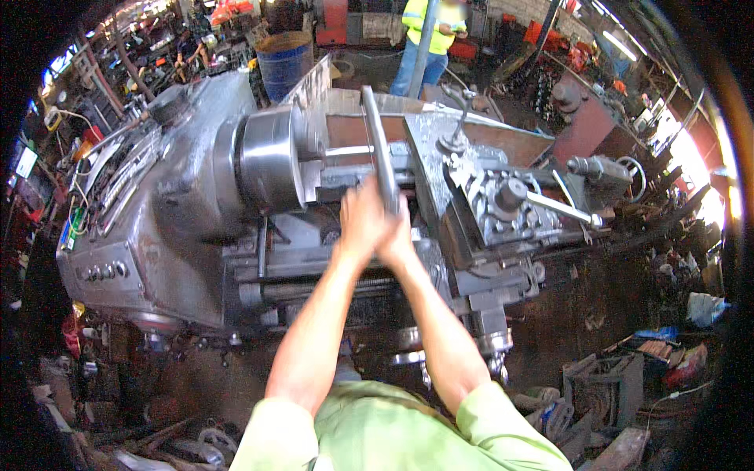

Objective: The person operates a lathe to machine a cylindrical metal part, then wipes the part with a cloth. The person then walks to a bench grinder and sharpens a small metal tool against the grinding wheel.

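Note:
Both my arms reach forward over a large metal lathe. My left hand (359, 219) and my right hand (398, 235) are pressed together, closed at the near end of a long grey metal bar (378, 140). The bar points up and away over the lathe bed. Some blur softens the fingers, and the bar's lower tip is partly hidden by them. Left of the hands is the shiny round chuck (269, 156). To their right sits the carriage with its tool post (511, 196) and a long handle (562, 209).
The grey headstock (184, 196) fills the left side, with metal tools lying on top. At the far right of the lathe stands the tailstock (601, 174). A blue drum (283, 67) and a person in a yellow jacket (428, 35) are behind. Scrap and boards (620, 451) litter the near floor.

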Motion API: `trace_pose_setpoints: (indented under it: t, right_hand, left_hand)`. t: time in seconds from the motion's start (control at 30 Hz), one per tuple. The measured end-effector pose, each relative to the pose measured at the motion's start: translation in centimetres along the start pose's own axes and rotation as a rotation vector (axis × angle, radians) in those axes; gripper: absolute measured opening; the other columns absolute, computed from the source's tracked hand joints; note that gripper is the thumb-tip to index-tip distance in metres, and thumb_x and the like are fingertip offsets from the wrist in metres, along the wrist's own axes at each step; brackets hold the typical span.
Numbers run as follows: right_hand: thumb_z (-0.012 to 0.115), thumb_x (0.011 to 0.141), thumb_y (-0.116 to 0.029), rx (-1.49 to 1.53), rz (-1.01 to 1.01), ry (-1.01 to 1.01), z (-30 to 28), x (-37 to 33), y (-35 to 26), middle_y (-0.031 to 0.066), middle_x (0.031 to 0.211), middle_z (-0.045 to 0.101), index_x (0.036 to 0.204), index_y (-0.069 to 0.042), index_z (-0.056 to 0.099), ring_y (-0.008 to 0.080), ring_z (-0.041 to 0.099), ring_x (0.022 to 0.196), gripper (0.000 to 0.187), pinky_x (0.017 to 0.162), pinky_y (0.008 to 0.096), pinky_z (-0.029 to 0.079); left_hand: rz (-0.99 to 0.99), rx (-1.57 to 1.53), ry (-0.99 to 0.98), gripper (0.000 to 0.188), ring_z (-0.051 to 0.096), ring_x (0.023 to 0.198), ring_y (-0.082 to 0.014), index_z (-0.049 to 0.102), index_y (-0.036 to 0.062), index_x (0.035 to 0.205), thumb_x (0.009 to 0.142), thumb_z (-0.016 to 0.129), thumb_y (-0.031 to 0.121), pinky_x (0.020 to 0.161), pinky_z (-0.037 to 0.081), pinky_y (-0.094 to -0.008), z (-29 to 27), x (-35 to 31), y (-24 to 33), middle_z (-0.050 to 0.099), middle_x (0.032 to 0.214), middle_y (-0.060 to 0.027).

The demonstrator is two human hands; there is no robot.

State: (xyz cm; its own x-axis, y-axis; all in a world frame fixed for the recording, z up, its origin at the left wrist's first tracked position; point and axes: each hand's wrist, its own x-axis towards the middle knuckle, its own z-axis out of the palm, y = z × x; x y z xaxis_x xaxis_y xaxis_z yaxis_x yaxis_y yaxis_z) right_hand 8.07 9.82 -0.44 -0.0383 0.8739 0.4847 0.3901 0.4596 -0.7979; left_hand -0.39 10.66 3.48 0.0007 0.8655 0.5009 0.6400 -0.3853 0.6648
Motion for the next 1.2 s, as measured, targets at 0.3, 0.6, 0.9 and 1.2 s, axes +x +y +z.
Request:
trace_pose_setpoints:
  t: [0.3, 0.6, 0.9, 1.2]
  right_hand:
    - [0.075, 0.076, -0.019, 0.127, 0.034, 0.03, -0.7, -10.0, 0.3, 0.0254, 0.121, 0.059, 0.127, 0.003, 0.049, 0.0352, 0.061, 0.107, 0.061, 0.091, 0.0426, 0.049]
    - [0.07, 0.08, -0.013, 0.213, 0.147, -0.082, 0.6, -4.8, 0.7, 0.0139, 0.106, 0.066, 0.113, 0.001, 0.056, 0.0195, 0.062, 0.097, 0.038, 0.084, 0.0373, 0.051]
    - [0.075, 0.076, -0.019, 0.135, 0.179, 0.039, -1.2, -10.6, -2.6, 0.0182, 0.105, 0.067, 0.113, -0.001, 0.057, 0.0281, 0.066, 0.101, 0.045, 0.085, 0.0395, 0.051]
    - [0.07, 0.081, -0.017, 0.172, 0.106, 0.053, 0.3, -3.1, 0.7, 0.0166, 0.091, 0.069, 0.107, 0.002, 0.059, 0.0242, 0.066, 0.085, 0.034, 0.073, 0.0383, 0.052]
  left_hand:
    - [-0.115, -0.065, -0.092, 0.057, 0.066, 0.077, -0.0448, 0.052, 0.0009, 0.12, 0.074, 0.073, 0.026, 0.072, 0.055, -0.0511, -2.0, -8.0, 3.3, 0.066, 0.082, -0.0271]
    - [-0.147, -0.106, -0.055, 0.036, 0.066, 0.083, -0.0451, 0.059, 0.0057, 0.101, 0.076, 0.069, 0.029, 0.076, 0.052, -0.0526, -2.0, -3.4, 2.1, 0.067, 0.083, -0.0273]
    - [-0.116, 0.057, -0.068, 0.034, 0.066, 0.071, -0.0432, 0.056, 0.0038, 0.1, 0.075, 0.068, 0.024, 0.067, 0.053, -0.0522, -3.0, -8.7, 5.4, 0.065, 0.072, -0.0235]
    - [-0.087, 0.062, -0.001, 0.045, 0.066, 0.091, -0.0434, 0.06, -0.0012, 0.102, 0.075, 0.071, 0.034, 0.081, 0.053, -0.0509, -1.8, -2.9, 2.8, 0.067, 0.091, -0.028]
